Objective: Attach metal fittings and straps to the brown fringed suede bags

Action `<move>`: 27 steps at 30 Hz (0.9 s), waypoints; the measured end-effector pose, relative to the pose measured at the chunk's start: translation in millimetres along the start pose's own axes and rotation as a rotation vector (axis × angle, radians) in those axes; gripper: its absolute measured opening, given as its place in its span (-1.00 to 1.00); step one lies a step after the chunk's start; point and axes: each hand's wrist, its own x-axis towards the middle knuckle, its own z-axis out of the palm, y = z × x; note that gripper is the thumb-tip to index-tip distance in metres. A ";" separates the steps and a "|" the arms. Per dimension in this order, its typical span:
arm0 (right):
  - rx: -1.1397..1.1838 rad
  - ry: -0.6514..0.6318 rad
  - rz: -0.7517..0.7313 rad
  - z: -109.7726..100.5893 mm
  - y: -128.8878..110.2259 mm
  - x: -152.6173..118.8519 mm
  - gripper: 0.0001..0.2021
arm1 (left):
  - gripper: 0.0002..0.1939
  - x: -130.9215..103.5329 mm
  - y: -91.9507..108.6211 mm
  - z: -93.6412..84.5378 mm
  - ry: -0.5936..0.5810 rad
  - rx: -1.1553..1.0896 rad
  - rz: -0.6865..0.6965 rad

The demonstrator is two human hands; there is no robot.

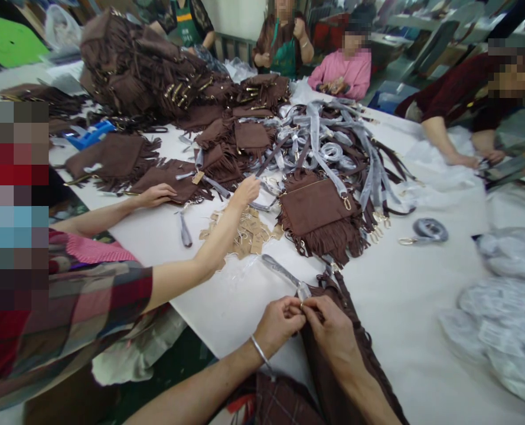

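Brown suede bag [333, 354] under two hands: left hand [280, 323] and right hand [331, 330] both pinch its wrapped strap [286, 274].

Bare counter [404, 307] lies open right of the hands; a co-worker's arm [209, 248], paper tags [248, 233] and fringed bag [319, 215] obstruct ahead.

matt brown suede-like bag [318, 206] – soft fringe, glossy metal clasp [347, 203] – on a smooth white table [404, 295].
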 end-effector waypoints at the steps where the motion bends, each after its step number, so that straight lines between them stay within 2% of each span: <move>1: -0.007 -0.014 0.018 -1.7 -0.3 0.3 -0.86 | -0.65 -0.9 1.1 0.4 -0.004 0.005 0.001; 9: -0.162 -0.093 0.152 -9.5 -10.7 4.2 -0.86 | -0.69 -3.8 3.5 -0.3 -0.047 0.045 -0.007; 13: -0.211 -0.171 0.127 -14.6 -15.4 8.6 -0.83 | -0.72 -0.4 3.6 -3.9 -0.087 0.016 -0.047; 18: -0.153 -0.164 0.126 -17.5 -13.4 10.9 -0.80 | -0.82 2.8 4.5 -6.6 -0.064 0.100 -0.033; 22: -0.145 -0.190 0.120 -17.1 -11.9 8.2 -0.79 | -0.83 2.1 4.3 -11.9 -0.097 0.254 0.053; 27: -0.158 -0.178 0.074 -9.0 -5.9 3.1 -0.78 | -0.82 7.2 1.5 -19.7 -0.099 0.633 0.299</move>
